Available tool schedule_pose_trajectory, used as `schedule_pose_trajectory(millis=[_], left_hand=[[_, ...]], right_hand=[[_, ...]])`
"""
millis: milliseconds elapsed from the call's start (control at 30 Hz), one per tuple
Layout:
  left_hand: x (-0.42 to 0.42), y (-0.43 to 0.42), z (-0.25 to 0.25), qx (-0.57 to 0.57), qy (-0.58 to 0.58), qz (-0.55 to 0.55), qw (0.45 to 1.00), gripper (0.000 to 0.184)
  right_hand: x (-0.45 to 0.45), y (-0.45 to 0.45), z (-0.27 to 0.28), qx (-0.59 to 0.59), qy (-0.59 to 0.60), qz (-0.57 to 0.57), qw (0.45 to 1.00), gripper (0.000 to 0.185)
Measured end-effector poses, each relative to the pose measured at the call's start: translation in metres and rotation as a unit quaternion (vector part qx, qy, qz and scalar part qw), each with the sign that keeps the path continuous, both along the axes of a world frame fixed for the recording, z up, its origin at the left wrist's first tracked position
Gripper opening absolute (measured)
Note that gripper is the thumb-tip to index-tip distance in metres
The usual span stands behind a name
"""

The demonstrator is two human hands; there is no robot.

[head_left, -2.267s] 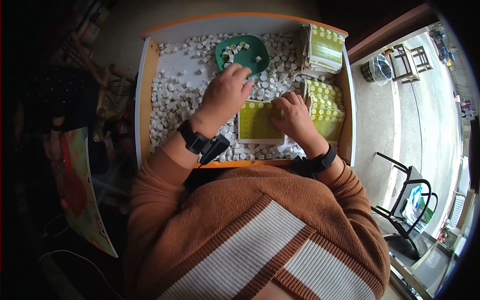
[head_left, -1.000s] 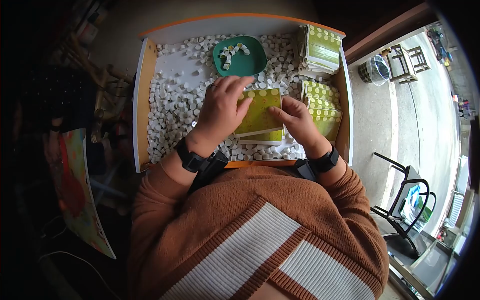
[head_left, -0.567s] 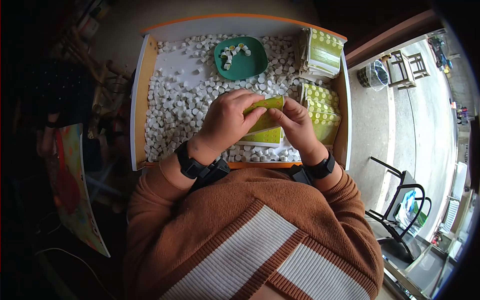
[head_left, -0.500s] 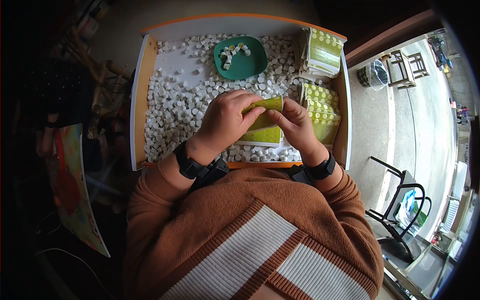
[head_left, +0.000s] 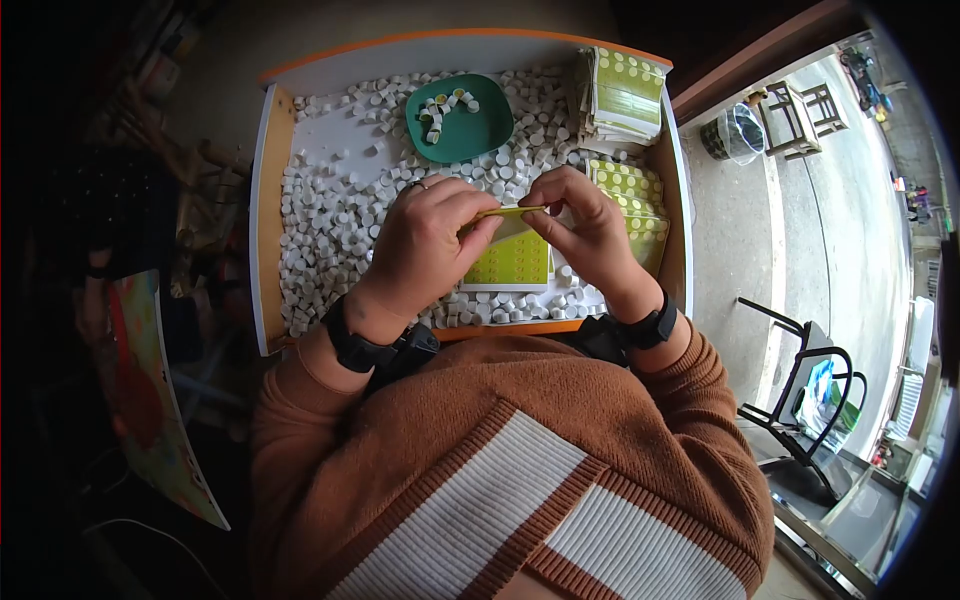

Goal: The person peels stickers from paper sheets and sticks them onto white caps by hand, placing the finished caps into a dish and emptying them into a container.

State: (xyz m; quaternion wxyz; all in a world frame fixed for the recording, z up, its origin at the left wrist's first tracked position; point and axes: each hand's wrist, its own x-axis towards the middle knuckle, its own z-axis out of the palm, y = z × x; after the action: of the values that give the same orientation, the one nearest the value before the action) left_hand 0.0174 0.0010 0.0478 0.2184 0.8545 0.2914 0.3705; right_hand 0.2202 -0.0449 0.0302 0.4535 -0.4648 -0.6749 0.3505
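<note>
Between my two hands is a green sticker sheet point(head_left: 516, 211), folded or bent so that mostly its top edge shows. My left hand point(head_left: 425, 240) pinches its left end between thumb and fingers. At its right end, my right hand point(head_left: 585, 228) pinches it the same way. Below them lies another green sheet point(head_left: 510, 262) with rows of small marks, partly covered by the held one. White round caps point(head_left: 335, 220) are spread over the tray around the hands. Beyond my left hand sits a green plate point(head_left: 475, 128) with several caps on it.
The white tray has wooden side walls point(head_left: 272, 200) and an orange front edge. Stacks of green dotted sheets point(head_left: 628, 90) stand at its right side, with more sheets point(head_left: 630, 185) nearer. A chair point(head_left: 815, 400), a bin point(head_left: 733, 135) and a colourful panel point(head_left: 150, 390) stand outside it.
Both hands came together on a sheet, lifted it off the one below and bent it. Since the last earlier frame, it has tipped edge-up. The whole view has shifted slightly.
</note>
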Motion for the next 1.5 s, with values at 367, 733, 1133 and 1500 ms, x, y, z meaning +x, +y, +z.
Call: schedule_pose_trajectory(millis=[367, 733, 1133, 1500], left_hand=[[-0.012, 0.003, -0.005, -0.081, -0.077, 0.019, 0.994, 0.012], [-0.006, 0.000, -0.007, -0.117, -0.110, 0.009, 0.987, 0.012], [-0.011, -0.008, -0.009, -0.259, -0.173, -0.017, 0.950, 0.019], [-0.022, -0.004, -0.030, -0.344, -0.276, 0.011, 0.897, 0.014]], right_hand=[[-0.005, -0.001, -0.012, -0.120, 0.229, 0.003, 0.966, 0.005], [-0.018, 0.002, -0.001, 0.024, 0.028, 0.001, 0.999, 0.004], [-0.012, 0.003, -0.009, -0.025, 0.132, 0.030, 0.991, 0.013], [-0.014, -0.003, -0.017, -0.128, 0.269, 0.016, 0.955, 0.030]])
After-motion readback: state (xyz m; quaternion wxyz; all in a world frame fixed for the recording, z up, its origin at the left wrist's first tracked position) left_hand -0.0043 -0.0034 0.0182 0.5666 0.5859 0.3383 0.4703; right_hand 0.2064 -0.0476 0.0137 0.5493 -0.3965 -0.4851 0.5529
